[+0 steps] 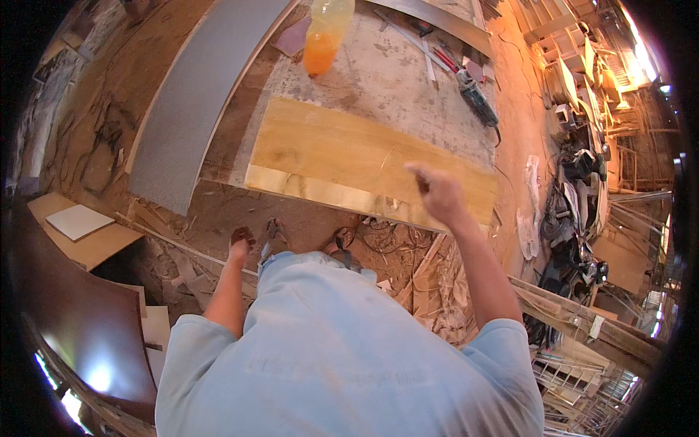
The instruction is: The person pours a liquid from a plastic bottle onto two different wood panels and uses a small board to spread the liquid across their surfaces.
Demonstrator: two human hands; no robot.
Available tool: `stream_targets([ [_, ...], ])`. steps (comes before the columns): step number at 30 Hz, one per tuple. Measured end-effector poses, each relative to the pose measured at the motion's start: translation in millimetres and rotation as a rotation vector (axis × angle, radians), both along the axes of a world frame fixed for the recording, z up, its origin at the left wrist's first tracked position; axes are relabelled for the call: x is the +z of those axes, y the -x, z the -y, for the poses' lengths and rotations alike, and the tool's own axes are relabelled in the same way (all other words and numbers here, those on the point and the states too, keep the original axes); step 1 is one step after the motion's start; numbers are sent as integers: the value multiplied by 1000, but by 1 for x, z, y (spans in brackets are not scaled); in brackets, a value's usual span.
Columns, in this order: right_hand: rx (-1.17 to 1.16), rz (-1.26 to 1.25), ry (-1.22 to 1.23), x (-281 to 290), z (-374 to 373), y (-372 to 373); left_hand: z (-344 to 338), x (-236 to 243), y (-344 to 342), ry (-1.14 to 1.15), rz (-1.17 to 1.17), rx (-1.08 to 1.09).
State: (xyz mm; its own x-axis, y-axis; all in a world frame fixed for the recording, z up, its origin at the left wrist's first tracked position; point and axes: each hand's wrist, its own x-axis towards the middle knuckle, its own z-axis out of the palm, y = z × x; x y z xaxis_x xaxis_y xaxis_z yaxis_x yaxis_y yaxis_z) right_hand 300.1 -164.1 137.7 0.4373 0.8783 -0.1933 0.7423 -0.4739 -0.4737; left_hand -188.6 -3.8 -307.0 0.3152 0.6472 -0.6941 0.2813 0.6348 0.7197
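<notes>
A long wooden board [349, 149] with a yellowish-brown face lies across the worktable, a paler, shinier strip running along its near edge. My right hand [440, 195] is over the right part of this board, a finger stretched toward the left and the others partly curled. No object shows in it, and whether it touches the surface cannot be made out. Down at my left side hangs my left hand [242, 240], in front of the table's near edge, its fingers loosely bent and apart with nothing visible in them.
A plastic bottle of orange liquid [324, 44] stands on the worktable [378, 80]. An angle grinder [477, 98] lies at the right, near a thin metal strip [428, 62]. A long grey panel [207, 87] extends along the left. Cables and scraps [393, 237] litter the ground.
</notes>
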Motion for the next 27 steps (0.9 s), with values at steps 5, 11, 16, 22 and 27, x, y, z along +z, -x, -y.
stream_targets([
  [5, -49, 303, 80, -55, -15, -65, -3, 0, -9, 8, -120, -209],
  [11, -20, 223, 145, -66, -18, -84, 38, 33, 16, 176, -147, 143],
  [16, 127, 185, 173, -78, -10, -56, 61, 9, 76, 128, -208, -17],
  [22, 353, -5, 419, -54, 49, 27, 72, 19, 46, 159, -228, 22],
  [27, 117, -20, 186, -23, 94, -2, 54, 22, -28, 193, -103, 39],
])
